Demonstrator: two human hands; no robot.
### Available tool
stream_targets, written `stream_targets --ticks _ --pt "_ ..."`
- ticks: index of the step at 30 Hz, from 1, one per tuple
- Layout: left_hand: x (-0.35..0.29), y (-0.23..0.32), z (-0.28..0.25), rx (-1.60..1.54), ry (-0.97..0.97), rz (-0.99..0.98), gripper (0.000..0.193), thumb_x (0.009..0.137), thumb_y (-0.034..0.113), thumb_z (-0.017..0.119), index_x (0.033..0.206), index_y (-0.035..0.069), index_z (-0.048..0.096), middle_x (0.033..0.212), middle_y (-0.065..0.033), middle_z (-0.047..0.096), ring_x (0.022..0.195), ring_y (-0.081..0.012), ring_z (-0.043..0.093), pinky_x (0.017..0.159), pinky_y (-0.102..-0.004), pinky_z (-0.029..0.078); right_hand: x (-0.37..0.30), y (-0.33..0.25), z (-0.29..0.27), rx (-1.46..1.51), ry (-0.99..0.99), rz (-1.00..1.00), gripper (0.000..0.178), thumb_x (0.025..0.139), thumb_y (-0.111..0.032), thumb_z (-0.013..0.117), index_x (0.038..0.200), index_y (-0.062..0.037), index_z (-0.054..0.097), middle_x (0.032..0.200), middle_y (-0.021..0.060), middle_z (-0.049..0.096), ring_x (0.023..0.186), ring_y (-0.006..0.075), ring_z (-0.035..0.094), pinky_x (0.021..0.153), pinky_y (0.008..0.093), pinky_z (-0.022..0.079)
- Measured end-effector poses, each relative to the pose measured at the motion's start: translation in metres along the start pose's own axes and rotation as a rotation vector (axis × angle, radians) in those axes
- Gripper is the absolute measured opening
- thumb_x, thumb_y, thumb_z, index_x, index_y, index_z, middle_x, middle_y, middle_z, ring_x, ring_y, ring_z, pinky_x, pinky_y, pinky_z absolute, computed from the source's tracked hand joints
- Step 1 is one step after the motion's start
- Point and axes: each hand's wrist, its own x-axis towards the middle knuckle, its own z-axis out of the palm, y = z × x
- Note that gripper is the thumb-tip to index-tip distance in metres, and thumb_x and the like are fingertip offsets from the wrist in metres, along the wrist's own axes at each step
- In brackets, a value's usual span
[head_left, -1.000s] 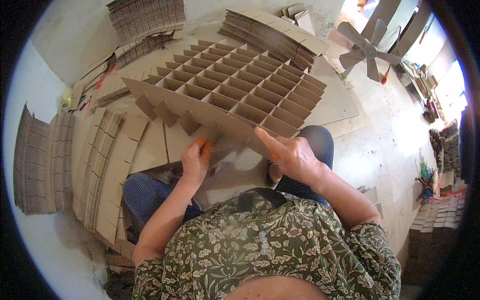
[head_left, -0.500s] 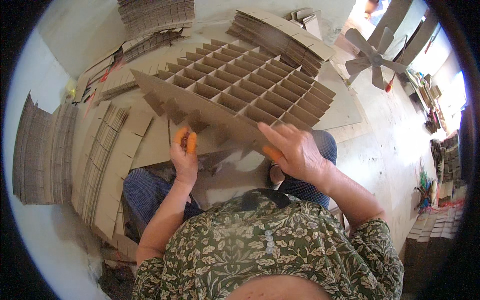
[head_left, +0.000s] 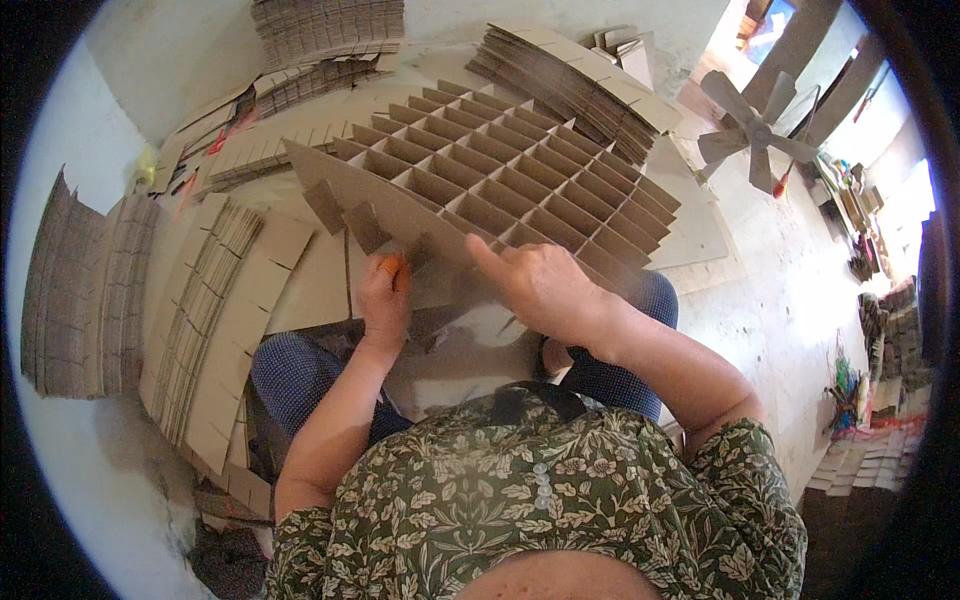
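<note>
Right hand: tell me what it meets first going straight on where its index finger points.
Probably the cardboard divider grid's near panel; the right hand may be touching it, depth is unclear.

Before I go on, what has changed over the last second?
The right hand has moved left along the near panel of the cardboard grid. The left hand has also gone left along it; more open half a second ago, it is curled now by the hanging flaps. Whether either took hold or let go is unclear. The cardboard stack and fan stayed put.
</note>
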Motion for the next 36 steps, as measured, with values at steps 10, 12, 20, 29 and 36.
stream_targets --ticks 10,12,20,29,36 --pt "0.006 0.006 -0.010 -0.305 0.056 -0.289 0.026 0.093 0.014 0.054 0.115 -0.001 0.056 0.107 -0.0120 0.060 0.097 -0.0214 0.057 0.084 -0.0306 0.044 -0.005 0.002 0.008 0.141 0.353 0.086 0.047 0.079 -0.018 0.065 0.122 -0.0057 0.051 0.093 0.0145 0.061 0.088 0.0311 0.061 0.067 0.0409 0.052" --pt "0.005 0.003 -0.013 -0.375 0.088 -0.285 0.030 0.096 0.017 0.051 0.119 -0.001 0.054 0.111 -0.0107 0.060 0.101 -0.0181 0.055 0.087 -0.0291 0.042 -0.016 0.034 0.010 0.093 0.692 0.148 0.038 0.077 -0.020 0.069 0.111 -0.0054 0.057 0.101 0.0169 0.056 0.097 0.0354 0.055 0.080 0.0425 0.050" --pt "-0.021 0.035 -0.003 -0.407 -0.234 -0.261 0.037 0.095 0.021 0.051 0.123 -0.003 0.051 0.105 -0.0126 0.059 0.092 -0.0208 0.057 0.082 -0.0296 0.044 -0.072 0.136 0.032 0.101 0.474 0.978 0.049 0.088 -0.042 0.057 0.110 0.0013 0.055 0.111 0.0248 0.058 0.109 0.0410 0.052 0.089 0.0479 0.042" --pt "-0.049 0.093 0.014 -0.386 -0.367 0.071 0.052 0.086 0.018 0.064 0.128 -0.006 0.045 0.121 -0.0227 0.051 0.107 -0.0354 0.054 0.092 -0.0385 0.043 -0.037 0.090 0.000 0.287 0.083 0.846 0.081 0.073 -0.070 0.059 0.103 0.0053 0.058 0.098 0.0248 0.064 0.096 0.0382 0.061 0.082 0.0443 0.049" --pt "-0.053 0.124 0.035 -0.487 -0.545 0.129 0.057 0.090 0.018 0.058 0.138 -0.003 0.034 0.141 -0.0215 0.038 0.132 -0.0314 0.036 0.107 -0.0350 0.029 -0.079 0.095 0.065 0.782 0.164 0.740 0.098 0.065 -0.068 0.069 0.125 0.0068 0.047 0.121 0.0278 0.054 0.114 0.0364 0.053 0.096 0.0400 0.043"
